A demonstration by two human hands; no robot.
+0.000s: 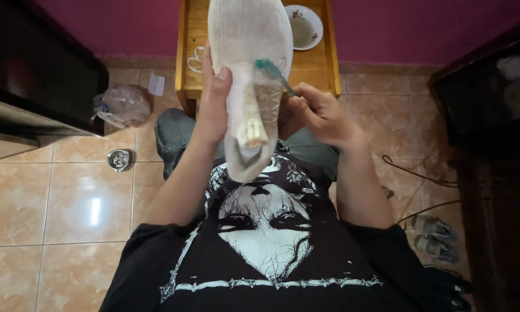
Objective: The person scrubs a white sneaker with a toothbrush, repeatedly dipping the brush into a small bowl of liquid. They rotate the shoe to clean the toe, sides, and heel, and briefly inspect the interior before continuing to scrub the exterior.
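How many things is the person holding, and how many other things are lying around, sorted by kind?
Shoes held: 1, a white shoe in the left hand
Toothbrushes: 1, a green-headed toothbrush in the right hand
Bowls: 1, a white bowl on the wooden table
Plastic bags: 1, a crumpled bag on the floor
Shoes on the floor: 2, a grey pair
Total: 6

Count of things in view
One shoe (248, 69), one toothbrush (273, 72), one bowl (304, 26), one plastic bag (120, 105), two hands: left (213, 101), right (323, 112).
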